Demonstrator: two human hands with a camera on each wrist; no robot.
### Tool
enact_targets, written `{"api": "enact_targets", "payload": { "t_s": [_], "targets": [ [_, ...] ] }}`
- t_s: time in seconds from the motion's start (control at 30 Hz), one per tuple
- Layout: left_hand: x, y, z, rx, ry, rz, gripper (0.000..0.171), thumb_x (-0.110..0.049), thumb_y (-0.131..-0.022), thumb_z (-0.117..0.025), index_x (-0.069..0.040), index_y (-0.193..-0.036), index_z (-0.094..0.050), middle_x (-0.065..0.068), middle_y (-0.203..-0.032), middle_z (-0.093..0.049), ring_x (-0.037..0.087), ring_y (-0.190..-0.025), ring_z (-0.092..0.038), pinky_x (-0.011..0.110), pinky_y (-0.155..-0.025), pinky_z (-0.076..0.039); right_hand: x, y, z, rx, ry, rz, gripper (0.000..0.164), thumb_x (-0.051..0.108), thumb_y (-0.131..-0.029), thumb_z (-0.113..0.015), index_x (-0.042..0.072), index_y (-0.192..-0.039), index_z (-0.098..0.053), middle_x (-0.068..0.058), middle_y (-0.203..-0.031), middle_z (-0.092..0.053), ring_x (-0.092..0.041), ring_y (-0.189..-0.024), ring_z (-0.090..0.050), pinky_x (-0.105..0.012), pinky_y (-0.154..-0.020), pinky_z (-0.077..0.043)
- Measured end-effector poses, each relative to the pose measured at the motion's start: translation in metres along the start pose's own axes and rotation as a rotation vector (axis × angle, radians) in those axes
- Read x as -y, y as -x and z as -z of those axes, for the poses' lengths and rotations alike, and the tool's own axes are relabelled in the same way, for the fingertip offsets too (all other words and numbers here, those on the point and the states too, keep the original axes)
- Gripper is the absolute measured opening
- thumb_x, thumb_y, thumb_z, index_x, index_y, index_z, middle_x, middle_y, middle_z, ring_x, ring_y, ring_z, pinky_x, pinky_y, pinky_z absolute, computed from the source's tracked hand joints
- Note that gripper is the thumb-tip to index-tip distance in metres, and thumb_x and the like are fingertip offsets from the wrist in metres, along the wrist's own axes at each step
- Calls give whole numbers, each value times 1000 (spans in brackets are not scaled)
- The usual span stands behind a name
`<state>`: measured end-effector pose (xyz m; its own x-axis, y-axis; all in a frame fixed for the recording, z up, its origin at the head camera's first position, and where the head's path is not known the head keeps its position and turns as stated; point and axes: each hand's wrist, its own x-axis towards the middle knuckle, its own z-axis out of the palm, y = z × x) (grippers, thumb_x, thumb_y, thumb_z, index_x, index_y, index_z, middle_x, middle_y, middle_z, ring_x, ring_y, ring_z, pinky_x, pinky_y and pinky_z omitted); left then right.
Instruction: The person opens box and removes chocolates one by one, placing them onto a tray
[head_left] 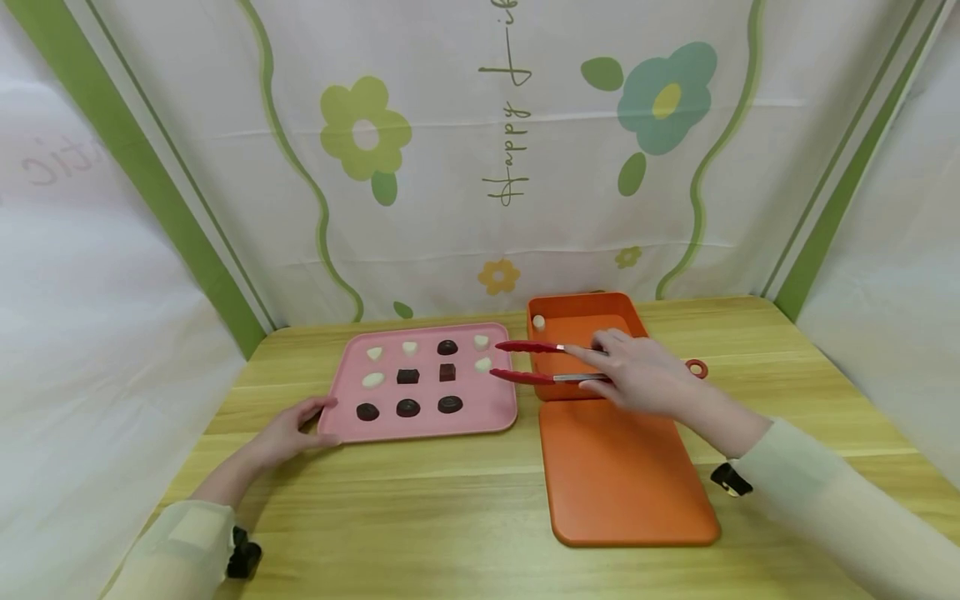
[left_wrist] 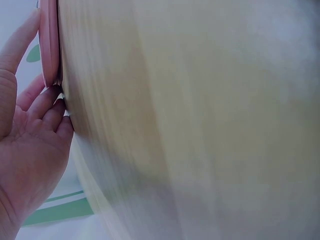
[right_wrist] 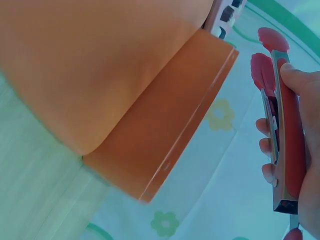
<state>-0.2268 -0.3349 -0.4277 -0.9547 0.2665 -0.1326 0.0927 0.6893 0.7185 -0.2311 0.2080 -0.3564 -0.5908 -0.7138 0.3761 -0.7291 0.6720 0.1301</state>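
My left hand (head_left: 288,433) holds the near left corner of a pink tray (head_left: 420,427), with the thumb at the near edge and fingers along the left side. Rows of dark chocolates (head_left: 408,407) and white chocolates (head_left: 373,380) lie spaced out on it. My right hand (head_left: 637,371) grips red-tipped metal tongs (head_left: 573,377) that reach leftward across an orange box (head_left: 534,390). The tong tips stand apart at the tray's right side, beside two white chocolates, with nothing between them. The right wrist view shows fingers and thumb wrapped round the tongs (right_wrist: 290,135).
One small white piece (head_left: 539,322) sits in the orange box's far left corner. A flat orange lid (head_left: 630,483) lies in front of the box. All this stands on a wooden table (head_left: 420,517), with a flower-printed cloth (head_left: 450,167) behind.
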Motion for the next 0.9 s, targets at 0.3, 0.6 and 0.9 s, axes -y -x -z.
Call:
{"api": "enact_targets", "payload": {
  "t_s": [0.3, 0.6, 0.9],
  "targets": [
    [0, 0, -1, 0, 2, 6, 77, -33, -84, -78, 5, -141, -43, 29, -147, -35, 44, -139, -26, 55, -110, -24, -12, 8, 4, -32, -6, -16, 54, 33, -86, -75, 14, -134, -60, -4, -90, -49, -16, -71, -42, -26, -51, -38],
    [-1, 0, 0, 4, 4, 3, 77, -32, -84, -78, 6, -141, -42, 30, -147, -35, 44, -139, -26, 55, -110, -25, -25, 11, 8, -20, 20, -48, 55, 31, -84, -76, 12, -133, -60, -5, -87, -47, -17, -68, -42, -25, -47, -36],
    [0, 0, 0, 7, 23, 9, 78, -31, -84, -78, 6, -141, -41, 30, -148, -34, 45, -139, -24, 56, -110, -23, -45, 20, 8, -59, 29, -76, 55, 28, -82, -77, 9, -130, -61, -7, -87, -50, -17, -65, -43, -25, -44, -35]
  ]
}}
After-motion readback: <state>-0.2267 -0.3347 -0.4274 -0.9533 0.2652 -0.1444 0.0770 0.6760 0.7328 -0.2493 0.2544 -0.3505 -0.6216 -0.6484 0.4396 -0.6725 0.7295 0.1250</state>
